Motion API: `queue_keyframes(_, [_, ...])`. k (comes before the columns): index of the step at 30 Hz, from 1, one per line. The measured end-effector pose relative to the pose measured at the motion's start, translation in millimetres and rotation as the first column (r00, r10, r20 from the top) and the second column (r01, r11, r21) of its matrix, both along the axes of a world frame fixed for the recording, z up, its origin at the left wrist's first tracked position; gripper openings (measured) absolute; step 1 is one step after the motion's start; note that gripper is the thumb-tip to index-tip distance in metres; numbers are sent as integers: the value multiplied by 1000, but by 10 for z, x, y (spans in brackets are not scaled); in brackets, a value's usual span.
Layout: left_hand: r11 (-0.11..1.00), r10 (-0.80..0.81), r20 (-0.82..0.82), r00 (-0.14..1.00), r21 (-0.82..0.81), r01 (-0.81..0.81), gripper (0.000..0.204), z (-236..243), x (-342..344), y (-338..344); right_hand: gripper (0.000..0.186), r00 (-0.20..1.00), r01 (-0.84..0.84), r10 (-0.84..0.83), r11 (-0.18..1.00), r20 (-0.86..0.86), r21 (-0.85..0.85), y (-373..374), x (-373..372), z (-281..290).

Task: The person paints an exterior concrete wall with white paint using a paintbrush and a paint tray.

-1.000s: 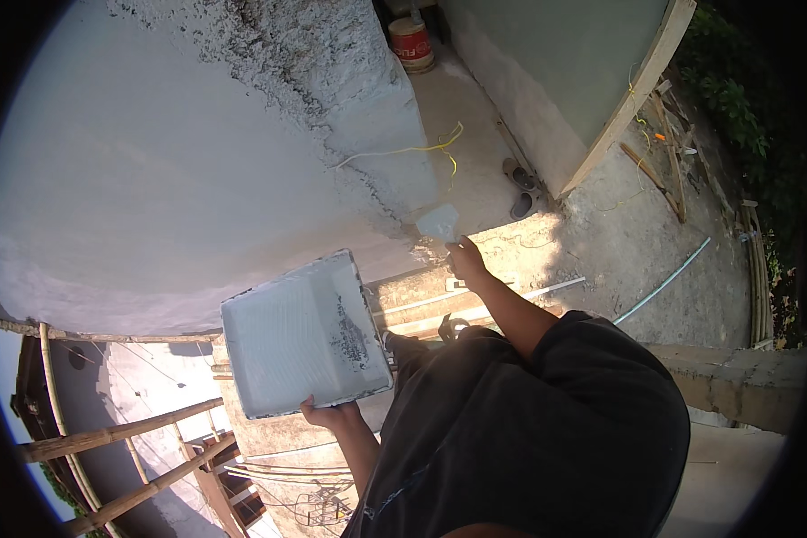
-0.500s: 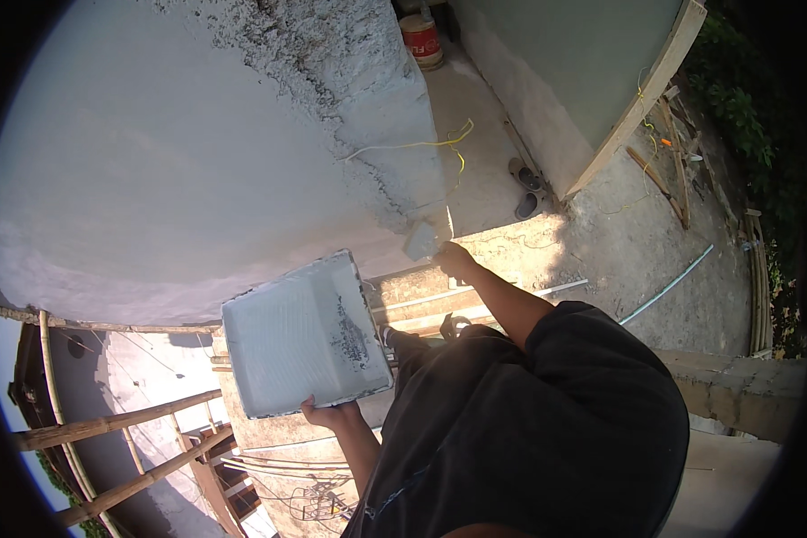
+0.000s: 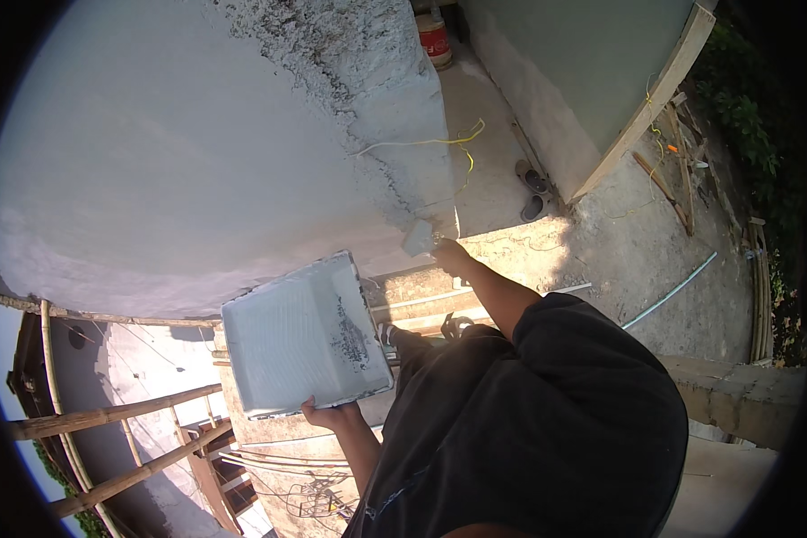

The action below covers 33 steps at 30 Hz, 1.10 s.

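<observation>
My left hand [image 3: 330, 411] grips the near edge of a square paint tray [image 3: 296, 332] coated in pale blue-grey paint, with a darker speckled patch on its right side. My right hand [image 3: 453, 258] is closed on a flat pale tool [image 3: 419, 238], probably a brush or scraper, held at the lower corner of the painted wall [image 3: 179, 170]. Whether the tool touches the wall I cannot tell. A rough, pitted band [image 3: 332, 72] runs down that wall above the tool.
Bamboo poles [image 3: 117, 412] form scaffolding at lower left. A red bucket [image 3: 434, 40], yellow wire [image 3: 471, 152] and grey clogs [image 3: 533, 184] lie beyond the wall corner. A board-edged panel [image 3: 547, 72], timber scraps [image 3: 677, 188] and a light blue pipe [image 3: 668, 291] are at right.
My right hand has moved left with the tool, which now sits lower at the wall corner. The surroundings have shifted slightly in view. My left hand still holds the tray in place.
</observation>
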<state>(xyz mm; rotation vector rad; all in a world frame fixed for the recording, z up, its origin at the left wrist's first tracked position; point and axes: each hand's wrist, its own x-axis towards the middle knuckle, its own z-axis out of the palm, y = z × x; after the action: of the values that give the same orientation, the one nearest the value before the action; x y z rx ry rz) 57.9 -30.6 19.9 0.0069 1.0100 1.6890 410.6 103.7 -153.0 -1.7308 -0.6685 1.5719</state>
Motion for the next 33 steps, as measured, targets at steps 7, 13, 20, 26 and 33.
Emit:
queue_keyframes(7, [1000, 11, -11, 1000, -9, -12, 75, 11, -33, -1, 13, 974, 87, -95, 995, -207, -47, 68, 46, 60])
queue_keyframes(13, [999, 29, -33, 999, -32, -30, 75, 19, -15, 10, 12, 940, 156, -162, 987, -300, -46, 18, -27, 6])
queue_keyframes(20, [998, 35, -28, 999, -51, -36, 74, 42, -22, 21, 11, 967, 163, -164, 986, -193, -21, -20, -98, 121])
queue_keyframes(26, [1000, -9, -28, 1000, -2, 9, 74, 81, 16, 56, 9, 876, 218, -222, 974, -429, -59, 11, -15, 12])
queue_keyframes(33, [1000, 10, -14, 1000, -13, -10, 76, 69, -5, 65, 8, 827, 240, -265, 964, -496, -114, 35, -101, 82])
